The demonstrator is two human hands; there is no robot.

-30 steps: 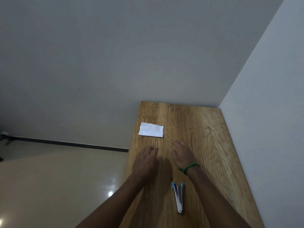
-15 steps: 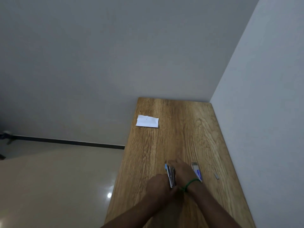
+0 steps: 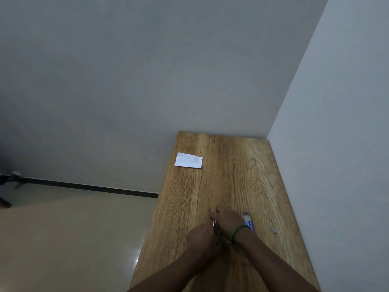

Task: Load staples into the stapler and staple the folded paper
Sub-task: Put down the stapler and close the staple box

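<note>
The left hand (image 3: 201,239) and right hand (image 3: 228,219) both gripped the stapler (image 3: 216,228), with only a metal sliver showing between them. To open it cleanly, one hand should probably pin the base while the other swings the top up. A small box (image 3: 248,221) and a staple strip (image 3: 273,229) lay to the right. The folded paper (image 3: 188,160) sat far up the table (image 3: 231,175).

A second ago my palms lay flat on the table (image 3: 231,175), ahead of the stapler (image 3: 216,228). Now my left hand (image 3: 203,237) and right hand (image 3: 228,220) have drawn back and close around it. Its blue tip, visible half a second ago, is covered. A staple box (image 3: 247,219), unseen at first, shows beside my right wrist.
</note>
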